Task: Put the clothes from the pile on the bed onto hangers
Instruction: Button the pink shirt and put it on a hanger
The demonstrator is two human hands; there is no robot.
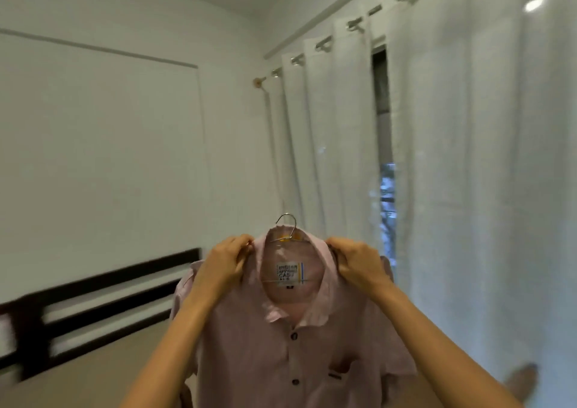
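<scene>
A pale pink button-up shirt (290, 345) hangs in front of me on a metal wire hanger (287, 223), whose hook pokes out above the collar. A white label shows inside the neck. My left hand (226, 264) grips the shirt at its left shoulder beside the collar. On the other side of the collar my right hand (359, 264) grips the right shoulder. Both forearms reach up from the bottom of the view. The clothes pile is out of sight.
A dark slatted headboard (93, 307) stands against the white wall at lower left, with the bed surface (103, 373) below it. White curtains (452, 158) on a rod cover the window on the right. A foot (521, 379) shows at lower right.
</scene>
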